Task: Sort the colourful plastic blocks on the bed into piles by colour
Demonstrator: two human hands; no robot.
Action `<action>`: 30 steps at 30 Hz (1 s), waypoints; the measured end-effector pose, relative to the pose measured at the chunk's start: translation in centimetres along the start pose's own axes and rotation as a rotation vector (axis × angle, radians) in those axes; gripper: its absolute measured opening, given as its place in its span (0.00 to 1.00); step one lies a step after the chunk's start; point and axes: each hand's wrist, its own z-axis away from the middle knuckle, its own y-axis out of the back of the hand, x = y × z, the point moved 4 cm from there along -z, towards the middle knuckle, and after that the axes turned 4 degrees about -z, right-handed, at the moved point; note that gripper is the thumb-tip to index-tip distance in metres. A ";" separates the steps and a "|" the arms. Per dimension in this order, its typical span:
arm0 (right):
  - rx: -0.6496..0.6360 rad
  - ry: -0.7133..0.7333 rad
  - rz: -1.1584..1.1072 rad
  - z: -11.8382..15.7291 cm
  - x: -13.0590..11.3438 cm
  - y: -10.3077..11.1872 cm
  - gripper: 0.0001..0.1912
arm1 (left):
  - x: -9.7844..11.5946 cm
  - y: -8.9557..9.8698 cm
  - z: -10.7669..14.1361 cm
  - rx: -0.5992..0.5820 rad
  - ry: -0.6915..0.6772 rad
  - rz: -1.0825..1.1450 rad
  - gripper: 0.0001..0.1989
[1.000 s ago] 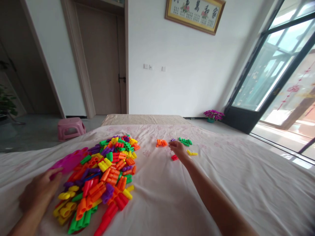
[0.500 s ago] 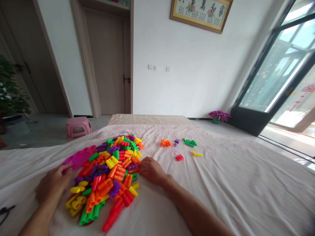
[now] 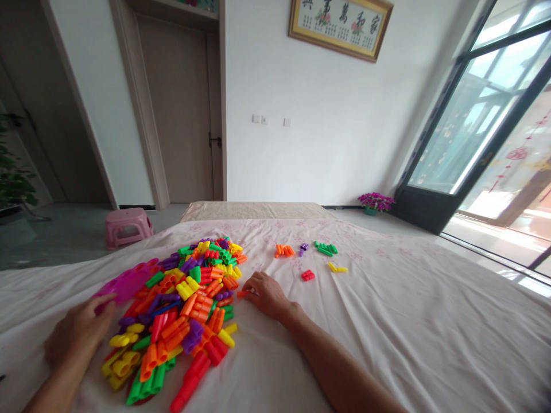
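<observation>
A heap of red, orange, yellow, green and purple plastic pieces (image 3: 189, 304) lies on the pale cloth (image 3: 387, 332). At its right edge, my right hand (image 3: 264, 293) pinches an orange piece (image 3: 244, 294), just apart from the heap. My left hand (image 3: 81, 327) grips the near edge of a magenta plastic piece (image 3: 129, 281) at the heap's left side. Farther back to the right lie small separate groups: orange pieces (image 3: 284, 250), a purple piece (image 3: 303, 249), green pieces (image 3: 326, 248), red pieces (image 3: 308, 275) and yellow pieces (image 3: 337, 268).
Beyond the cloth-covered surface, a pink stool (image 3: 128, 228) stands on the floor at the left. A pot of magenta flowers (image 3: 376, 202) is by the wall at the right, near the glass door. A leafy plant (image 3: 15, 172) stands far left.
My right hand has drawn slightly away from the heap with the orange piece between its fingers. The whole view has shifted a little. My left hand stays at the magenta piece.
</observation>
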 end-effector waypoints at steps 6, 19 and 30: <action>0.262 -0.327 0.042 0.6 5.8 3.5 0.06 | 0.3 0.2 -0.2 -0.003 0.052 -0.051 0.34; 0.496 -0.380 -0.095 0.5 8.6 3.9 0.13 | 0.8 0.7 0.3 -0.036 0.069 -0.016 0.33; 0.069 0.098 -0.211 -0.2 -3.0 -0.9 0.16 | 0.6 0.4 0.3 -0.016 0.064 0.007 0.31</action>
